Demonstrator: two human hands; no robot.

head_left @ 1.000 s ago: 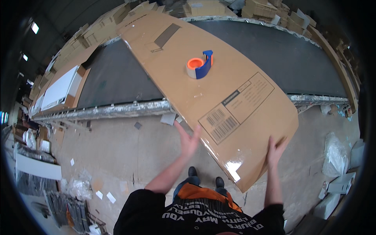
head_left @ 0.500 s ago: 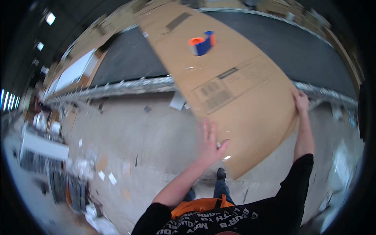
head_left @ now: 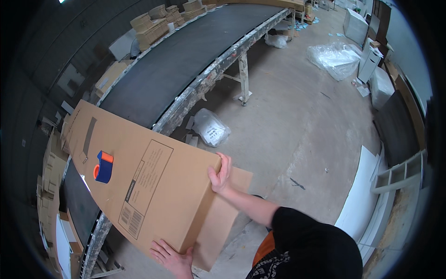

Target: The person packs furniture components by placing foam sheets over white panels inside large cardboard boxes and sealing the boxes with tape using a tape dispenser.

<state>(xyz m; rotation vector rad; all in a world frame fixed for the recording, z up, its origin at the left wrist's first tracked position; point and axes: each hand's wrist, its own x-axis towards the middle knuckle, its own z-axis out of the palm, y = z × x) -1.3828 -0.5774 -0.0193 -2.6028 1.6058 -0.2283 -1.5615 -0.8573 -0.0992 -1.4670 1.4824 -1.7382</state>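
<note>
A large brown cardboard box (head_left: 179,186) lies slanting across the black conveyor belt, its near end sticking out toward me. From that end a flap (head_left: 223,218) hangs outward. My right hand (head_left: 221,172) grips the box's right near corner, fingers bent over the edge. At the left near corner, my left hand (head_left: 172,260) rests with fingers spread on the top panel and its thumb by the end edge. A blue and orange tape dispenser (head_left: 105,168) sits on top of the box, beyond both hands.
The conveyor belt (head_left: 162,65) stretches away to the upper right on a worn metal frame (head_left: 244,76). Stacked cartons (head_left: 151,30) line its far side. A plastic-wrapped bundle (head_left: 211,128) lies beneath it. Clear plastic wrapping (head_left: 337,60) and white panels (head_left: 357,186) are at the right.
My view has swung right along the belt, so the box now appears farther left. My right hand is still at its edge; my left hand now lies on the near left corner.
</note>
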